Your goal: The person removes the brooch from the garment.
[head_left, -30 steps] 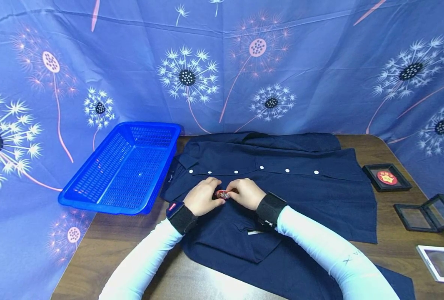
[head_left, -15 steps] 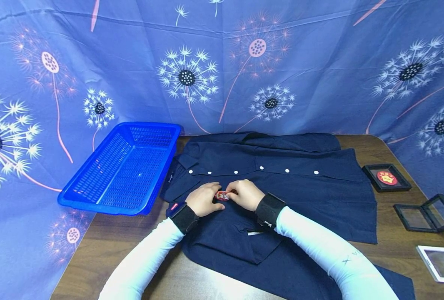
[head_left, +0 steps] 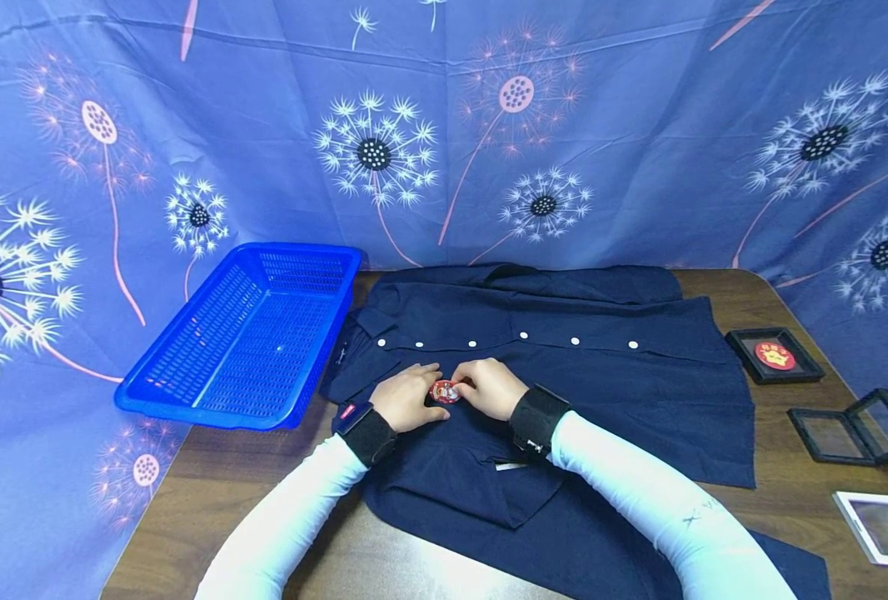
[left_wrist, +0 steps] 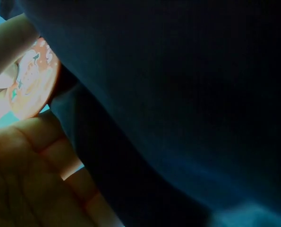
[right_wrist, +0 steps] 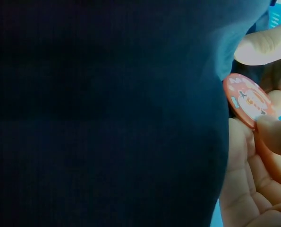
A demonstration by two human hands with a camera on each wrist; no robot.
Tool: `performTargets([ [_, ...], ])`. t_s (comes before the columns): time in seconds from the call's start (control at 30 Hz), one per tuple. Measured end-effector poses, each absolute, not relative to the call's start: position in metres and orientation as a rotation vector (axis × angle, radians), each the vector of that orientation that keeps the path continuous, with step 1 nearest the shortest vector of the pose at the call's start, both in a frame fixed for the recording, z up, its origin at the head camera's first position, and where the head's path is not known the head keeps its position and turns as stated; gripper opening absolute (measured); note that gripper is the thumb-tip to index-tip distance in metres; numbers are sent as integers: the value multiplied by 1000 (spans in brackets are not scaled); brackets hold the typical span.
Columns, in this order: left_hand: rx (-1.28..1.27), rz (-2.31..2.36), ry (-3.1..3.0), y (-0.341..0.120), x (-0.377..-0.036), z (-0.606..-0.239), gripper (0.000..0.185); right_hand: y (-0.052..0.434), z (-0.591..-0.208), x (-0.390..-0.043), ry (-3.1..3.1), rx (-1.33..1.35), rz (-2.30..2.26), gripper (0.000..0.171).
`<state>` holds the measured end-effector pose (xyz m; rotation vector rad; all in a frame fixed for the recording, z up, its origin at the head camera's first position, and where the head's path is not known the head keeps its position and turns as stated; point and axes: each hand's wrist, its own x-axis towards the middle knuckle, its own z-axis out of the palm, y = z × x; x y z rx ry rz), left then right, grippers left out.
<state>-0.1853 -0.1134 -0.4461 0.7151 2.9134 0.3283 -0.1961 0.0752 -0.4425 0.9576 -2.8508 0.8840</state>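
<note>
A navy shirt (head_left: 616,392) with white buttons lies spread on the table, its collar toward the left. My right hand (head_left: 492,389) pinches a round red badge (head_left: 445,392) by its right edge, thumb on the printed face. In the right wrist view the badge (right_wrist: 249,100) stands tilted against the cloth. My left hand (head_left: 405,398) rests on the shirt at the badge's left side, thumb below and fingers above; whether it grips the cloth is hidden. The left wrist view shows the badge (left_wrist: 35,78) beside the left fingers, with dark cloth covering much of the picture.
A blue plastic basket (head_left: 309,392) stands left of the shirt. On the right side of the wooden table (head_left: 279,467) are a black case (head_left: 744,367) with a red round badge (head_left: 774,355), an open black case (head_left: 826,435) and an open white case (head_left: 856,512).
The badge's printed face has turned more toward the head view. My left fingers have shifted slightly down and away from it, showing more of it. The right hand has barely moved.
</note>
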Motion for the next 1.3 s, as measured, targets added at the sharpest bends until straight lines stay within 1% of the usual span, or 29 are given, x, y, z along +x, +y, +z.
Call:
performTargets([
  [0.6,739,341,2897,-115,-187,-440,74,75,-439,-200,-2954,930,1138,6],
  [0.9,697,319,2885,-116,-188,-443,78,75,-440,-199,-2987,916,1248,8],
  [1.3,703,315,2887,-115,-186,-440,78,80,-437,-200,-2998,865,1404,10],
])
